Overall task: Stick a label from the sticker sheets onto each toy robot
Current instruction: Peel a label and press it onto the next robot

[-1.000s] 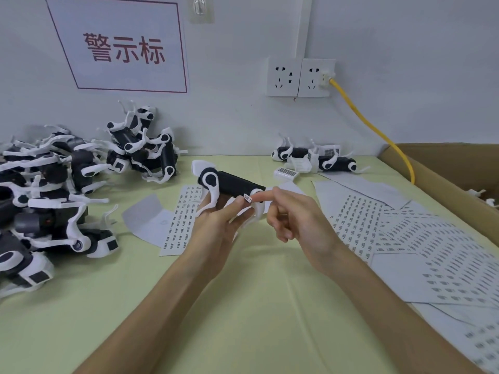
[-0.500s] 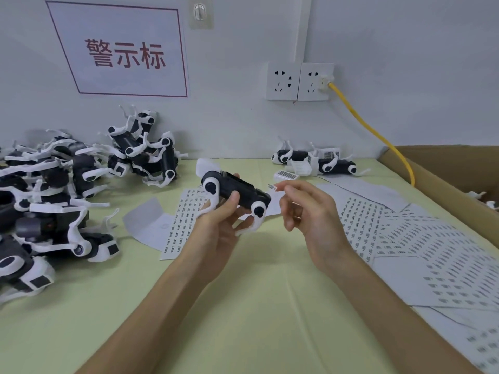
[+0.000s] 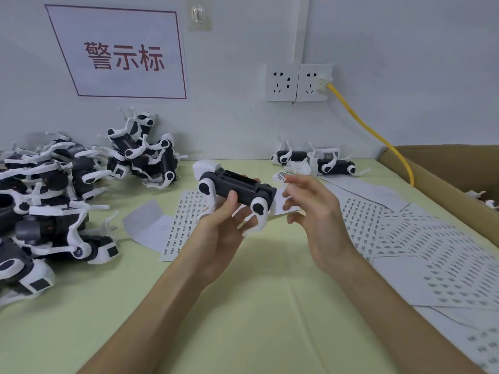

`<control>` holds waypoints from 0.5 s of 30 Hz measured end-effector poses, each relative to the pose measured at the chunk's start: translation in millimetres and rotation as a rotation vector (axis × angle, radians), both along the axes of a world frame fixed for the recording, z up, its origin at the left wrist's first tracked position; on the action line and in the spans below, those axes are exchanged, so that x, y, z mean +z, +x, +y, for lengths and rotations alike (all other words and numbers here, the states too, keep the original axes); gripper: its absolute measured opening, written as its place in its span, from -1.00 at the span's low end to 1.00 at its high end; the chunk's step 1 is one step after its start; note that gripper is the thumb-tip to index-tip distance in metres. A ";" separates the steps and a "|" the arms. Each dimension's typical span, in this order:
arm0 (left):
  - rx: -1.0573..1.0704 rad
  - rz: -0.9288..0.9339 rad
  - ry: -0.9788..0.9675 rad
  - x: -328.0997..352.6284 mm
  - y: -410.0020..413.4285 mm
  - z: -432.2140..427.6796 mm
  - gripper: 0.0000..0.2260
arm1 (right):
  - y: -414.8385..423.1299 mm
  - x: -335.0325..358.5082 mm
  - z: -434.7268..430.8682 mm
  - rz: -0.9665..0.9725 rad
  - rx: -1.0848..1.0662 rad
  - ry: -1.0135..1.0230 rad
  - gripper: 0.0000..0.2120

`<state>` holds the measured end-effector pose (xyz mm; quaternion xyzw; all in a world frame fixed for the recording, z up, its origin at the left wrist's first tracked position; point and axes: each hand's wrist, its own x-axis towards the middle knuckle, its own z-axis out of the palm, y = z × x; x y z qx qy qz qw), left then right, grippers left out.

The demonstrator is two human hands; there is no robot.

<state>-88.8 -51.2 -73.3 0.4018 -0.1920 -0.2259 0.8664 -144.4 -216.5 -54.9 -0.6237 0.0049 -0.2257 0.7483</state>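
Kept a cardboard box (image 3: pixel 459 163) open at the table's right edge, with only a few white toy parts (image 3: pixel 483 198) visible inside by the rim; could not make out the rest of its contents.

Worked over a pale green table (image 3: pixel 243 306) set against a plain white wall (image 3: pixel 405 63). Faced a white sign (image 3: pixel 121 55), red-bordered with red Chinese characters, posted upper left. Had sticker sheets (image 3: pixel 432 252) fanned in overlapping layers across the table's right side, up to the box wall, and a lone sheet (image 3: pixel 183 225) lying beneath the hands, with a curled blank backing just beside it. Had a tangled heap of toy robots (image 3: pixel 54 198), black and white, piled along the left and reaching back to the wall. Had two more robots (image 3: pixel 313 160) lying at the back near the wall, between heap and box, one with a barcoded tag showing. Fed a yellow cable (image 3: pixel 372 133) from the right outlet of a double socket (image 3: pixel 297 82) down toward the box's left wall. Hung nothing on the clear adhesive hook (image 3: pixel 198 14) above the sign's right corner.

Gripped one toy robot (image 3: pixel 237 187) in the left hand (image 3: pixel 218 233), raised above the table over the lone sheet: thumb curled across the near side of the black body, fingertips wrapped over the far side, white legs hanging toward the palm. Held the right hand (image 3: pixel 316 211) just beside the robot's right end, apart from it, fingers loosely bent and spread, nothing pinched between them. Showed a small barcoded label (image 3: pixel 280 175) just past the right index fingertip; could not tell whether touched.
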 end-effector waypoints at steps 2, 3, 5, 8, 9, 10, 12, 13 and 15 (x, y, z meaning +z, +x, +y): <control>0.043 -0.025 0.020 -0.7 -0.6 -2.3 -0.66 | -0.3 -1.1 2.9 -0.029 0.002 -0.125 -0.72; 0.068 -0.035 0.034 -1.4 -0.6 -3.3 -0.65 | -0.6 -1.6 5.2 -0.045 -0.001 -0.181 -0.68; 0.108 -0.044 0.067 -3.8 -0.5 -4.0 -0.59 | -1.0 -2.3 9.4 -0.068 -0.034 -0.237 -0.67; 0.148 -0.057 0.063 -4.9 -0.4 -5.4 -0.61 | -1.7 -1.7 10.2 -0.098 -0.113 -0.247 -0.75; 0.163 -0.061 0.053 -5.5 -0.3 -6.6 -0.63 | -2.2 -0.9 9.5 -0.117 -0.127 -0.246 -0.80; 0.175 -0.064 0.043 -6.4 -0.3 -7.4 -0.64 | -3.5 0.2 8.7 -0.139 -0.114 -0.236 -0.85; 0.192 -0.088 0.040 -9.0 0.1 -8.4 -0.67 | -5.8 2.4 8.4 -0.153 -0.019 -0.199 -0.86; 0.194 -0.111 0.044 -10.1 0.0 -8.4 -0.71 | -6.1 3.0 9.0 -0.140 0.030 -0.201 -0.85; 0.197 -0.159 0.052 -11.2 -0.7 -7.9 -0.76 | -6.1 3.1 11.5 -0.093 0.080 -0.252 -0.83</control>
